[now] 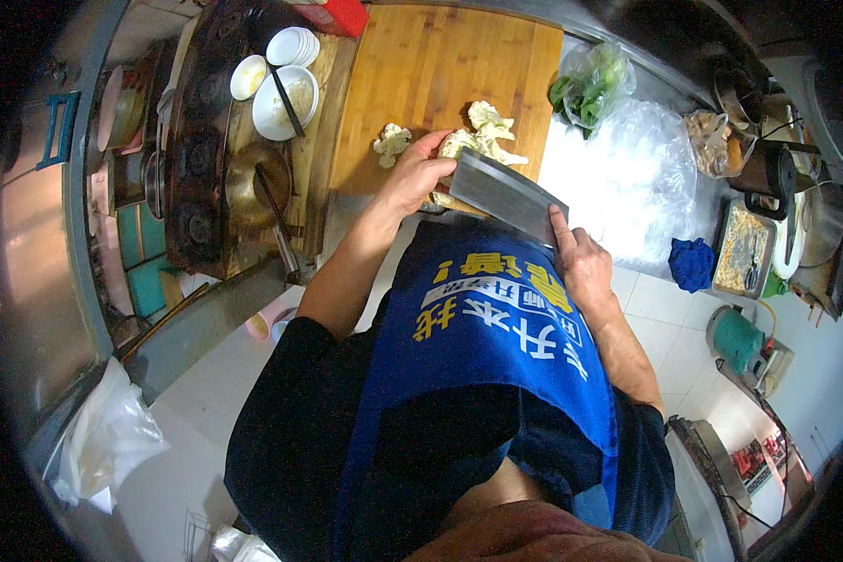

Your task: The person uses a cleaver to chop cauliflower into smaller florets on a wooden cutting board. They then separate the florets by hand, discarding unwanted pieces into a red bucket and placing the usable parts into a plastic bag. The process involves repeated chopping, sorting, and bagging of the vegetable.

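My right hand (582, 263) grips a wide-bladed cleaver (509, 197), one finger stretched along the blade near its handle end; the handle is hidden in the palm. The blade's far end lies beside the fingertips of my left hand (421, 168), which rests against a cauliflower piece (456, 144) near the front edge of a wooden cutting board (421, 63). More cauliflower florets (490, 119) lie just beyond and to the right of that piece. A separate floret (393, 144) sits to the left of my left hand. A small bit shows below my left fingers, partly behind the blade.
Left of the board stand a white bowl (308, 77) with chopsticks (286, 102), a smaller bowl (249, 77), stacked dishes (291, 46) and a metal pan (242, 184). On the right are bagged leafy greens (593, 88), a blue cloth (691, 264) and a metal tray of food (745, 246).
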### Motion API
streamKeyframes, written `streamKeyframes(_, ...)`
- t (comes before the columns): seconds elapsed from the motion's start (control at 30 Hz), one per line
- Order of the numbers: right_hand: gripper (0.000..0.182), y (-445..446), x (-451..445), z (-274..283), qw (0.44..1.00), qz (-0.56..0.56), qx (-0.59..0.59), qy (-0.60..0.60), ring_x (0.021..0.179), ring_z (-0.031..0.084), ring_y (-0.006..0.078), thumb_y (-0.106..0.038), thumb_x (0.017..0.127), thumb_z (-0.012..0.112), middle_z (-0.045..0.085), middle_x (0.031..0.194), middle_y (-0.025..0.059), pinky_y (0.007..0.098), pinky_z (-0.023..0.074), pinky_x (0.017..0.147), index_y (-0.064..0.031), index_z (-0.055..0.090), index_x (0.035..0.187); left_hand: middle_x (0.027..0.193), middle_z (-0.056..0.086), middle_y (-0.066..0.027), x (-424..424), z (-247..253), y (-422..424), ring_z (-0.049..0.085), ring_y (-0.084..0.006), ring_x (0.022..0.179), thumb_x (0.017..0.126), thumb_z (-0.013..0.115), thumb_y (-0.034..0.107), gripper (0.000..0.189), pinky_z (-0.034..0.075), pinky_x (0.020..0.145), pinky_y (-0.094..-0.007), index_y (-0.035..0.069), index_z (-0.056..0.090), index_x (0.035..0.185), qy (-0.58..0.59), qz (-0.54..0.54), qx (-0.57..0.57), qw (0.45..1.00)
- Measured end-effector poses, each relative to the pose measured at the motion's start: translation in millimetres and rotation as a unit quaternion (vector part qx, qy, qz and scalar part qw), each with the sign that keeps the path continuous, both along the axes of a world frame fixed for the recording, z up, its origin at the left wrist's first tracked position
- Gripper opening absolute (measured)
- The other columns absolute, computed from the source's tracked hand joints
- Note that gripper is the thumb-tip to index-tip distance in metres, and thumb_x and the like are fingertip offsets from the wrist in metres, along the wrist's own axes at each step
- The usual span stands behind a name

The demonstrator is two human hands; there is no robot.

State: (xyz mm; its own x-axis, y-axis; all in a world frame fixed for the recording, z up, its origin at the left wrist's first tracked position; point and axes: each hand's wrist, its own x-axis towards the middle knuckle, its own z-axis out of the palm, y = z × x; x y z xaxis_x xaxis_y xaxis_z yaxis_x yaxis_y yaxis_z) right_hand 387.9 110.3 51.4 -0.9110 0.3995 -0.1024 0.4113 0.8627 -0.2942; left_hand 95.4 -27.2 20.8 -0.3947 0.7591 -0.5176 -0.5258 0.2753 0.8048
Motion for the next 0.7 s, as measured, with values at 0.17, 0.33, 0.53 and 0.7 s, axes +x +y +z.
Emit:
streamKeyframes(0.17,0.065,7,15,-6,0.996,-0.073,-0.043,-0.04,0.067,0.067,0.0302,-0.001,0.086,0.064,0.065,0.081,0.0157,0.0433,0.058,0.063,-0.0123,0.049,0.149,0.121,0.066,-0.0102,-2,15,-12,0.067,-0.0167,0.101,0.084,0.063,-0.001,0.058,0.056,0.071,-0.0279,0.0,0.051,0.142,0.004,-0.024,-0.021,0.999)
streamKeyframes(0.33,0.063,13,12,-8,0.993,-0.083,-0.071,0.035,0.068,0.067,0.0296,-0.001,0.085,0.065,0.066,0.083,0.0158,0.0432,0.0563,0.062,-0.01,0.052,0.147,0.124,0.065,-0.0106,-12,9,-19,0.066,-0.0172,0.105,0.083,0.068,-0.002,0.064,0.056,0.076,-0.0281,0.001,0.049,0.143,0.034,-0.004,0.011,0.999)
streamKeyframes(0.53,0.066,22,-6,-8,0.992,-0.059,-0.101,0.045,0.071,0.068,0.031,-0.007,0.083,0.07,0.064,0.083,0.0124,0.043,0.0571,0.064,-0.0164,0.052,0.146,0.131,0.062,-0.0088,-17,7,-14,0.062,-0.0169,0.115,0.081,0.067,-0.007,0.07,0.051,0.095,-0.0289,0.003,0.047,0.147,0.105,0.005,0.061,0.993)
streamKeyframes(0.7,0.063,36,-7,-12,0.995,-0.004,-0.075,0.07,0.064,0.066,0.0285,-0.008,0.083,0.071,0.062,0.078,0.0112,0.0416,0.0558,0.059,-0.0166,0.055,0.144,0.135,0.06,-0.0081,-21,7,-10,0.058,-0.0167,0.121,0.08,0.062,-0.01,0.073,0.046,0.103,-0.0288,0.004,0.045,0.149,0.138,0.01,0.075,0.988)
